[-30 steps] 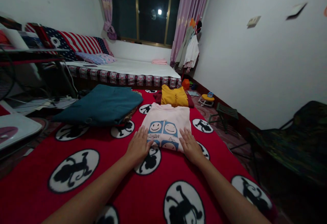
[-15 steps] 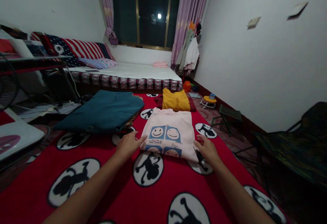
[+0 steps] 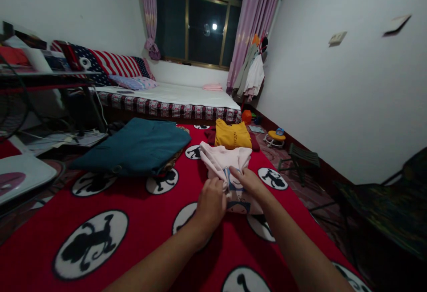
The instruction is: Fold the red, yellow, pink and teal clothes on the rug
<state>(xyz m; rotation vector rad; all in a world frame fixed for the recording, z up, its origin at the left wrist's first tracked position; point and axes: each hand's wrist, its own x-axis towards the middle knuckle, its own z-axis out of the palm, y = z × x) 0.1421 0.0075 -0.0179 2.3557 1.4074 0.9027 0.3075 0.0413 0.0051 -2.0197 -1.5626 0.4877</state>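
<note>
A pale pink shirt (image 3: 223, 161) with blue smiley-face squares lies bunched on the red blanket (image 3: 110, 203) in front of me. My left hand (image 3: 211, 203) is closed on the shirt's left side, which is drawn in over the middle. My right hand (image 3: 246, 181) rests on top of the shirt with its fingers curled onto the print. Just beyond the pink shirt lies a folded yellow shirt (image 3: 231, 135) on a dark red garment (image 3: 211, 135). A folded teal garment (image 3: 136, 146) lies to the left.
The red blanket has white discs with black figures. A bed (image 3: 173, 98) with pillows stands under the window. A small green stool (image 3: 302, 156) and a yellow toy (image 3: 275, 137) sit by the right wall. A dark chair (image 3: 390, 203) stands at right, a cluttered table (image 3: 43, 76) at left.
Both hands lay flat on the shirt's near edge, then moved out to its sides. Now they have come together at the middle, folding the left side over and bunching the shirt.
</note>
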